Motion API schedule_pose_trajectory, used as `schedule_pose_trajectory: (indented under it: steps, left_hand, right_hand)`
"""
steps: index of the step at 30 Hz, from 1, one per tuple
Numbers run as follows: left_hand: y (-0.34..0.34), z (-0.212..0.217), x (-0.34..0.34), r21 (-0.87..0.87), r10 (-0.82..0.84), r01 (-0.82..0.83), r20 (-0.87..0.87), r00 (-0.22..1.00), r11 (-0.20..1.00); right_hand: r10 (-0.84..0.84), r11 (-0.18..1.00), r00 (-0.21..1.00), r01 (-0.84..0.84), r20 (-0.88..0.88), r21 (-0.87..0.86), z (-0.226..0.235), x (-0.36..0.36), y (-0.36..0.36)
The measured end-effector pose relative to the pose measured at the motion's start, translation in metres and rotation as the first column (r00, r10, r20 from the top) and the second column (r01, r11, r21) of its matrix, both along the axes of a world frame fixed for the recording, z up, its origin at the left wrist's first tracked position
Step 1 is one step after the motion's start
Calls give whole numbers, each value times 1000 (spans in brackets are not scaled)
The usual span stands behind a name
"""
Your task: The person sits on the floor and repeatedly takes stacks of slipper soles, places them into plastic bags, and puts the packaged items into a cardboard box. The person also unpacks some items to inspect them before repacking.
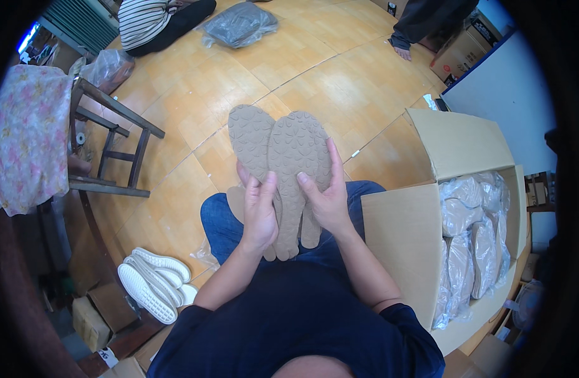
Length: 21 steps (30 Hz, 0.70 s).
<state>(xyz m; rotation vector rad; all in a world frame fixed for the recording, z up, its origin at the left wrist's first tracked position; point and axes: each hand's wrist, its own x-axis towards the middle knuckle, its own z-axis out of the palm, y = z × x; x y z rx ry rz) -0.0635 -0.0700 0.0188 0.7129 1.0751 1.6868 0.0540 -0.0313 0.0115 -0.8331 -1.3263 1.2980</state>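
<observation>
I hold a fanned stack of tan shoe soles (283, 157) with a patterned tread upright above my lap. My left hand (259, 214) grips the lower left part of the stack, thumb on the front sole. My right hand (327, 195) holds the right side, with its fingers spread along the front sole's edge. At least three soles show, two tops fanned apart and more edges below my hands. My blue trousers (223, 227) lie beneath them.
An open cardboard box (399, 242) at my right holds several plastic-wrapped bundles (469, 246). White soles (152, 280) lie on the floor at lower left. A wooden stool (110, 148) and a floral cloth (25, 132) stand left. Two other people sit at the far side, with a grey plastic bag (239, 24) between them.
</observation>
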Motion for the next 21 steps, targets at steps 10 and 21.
schedule_pose_trajectory:
  steps: [10, 21]
  left_hand:
    - [3, -11, -8, -84, -213, 220, 76, 974, 972]
    - [-56, -74, -48, -415, 13, -152, -319, 948, 897]
  right_hand:
    - [-52, 966, 978, -3, -204, -258, -8, -1, 15]
    - [-32, 966, 907, 135, 421, -219, -172, 10, 136]
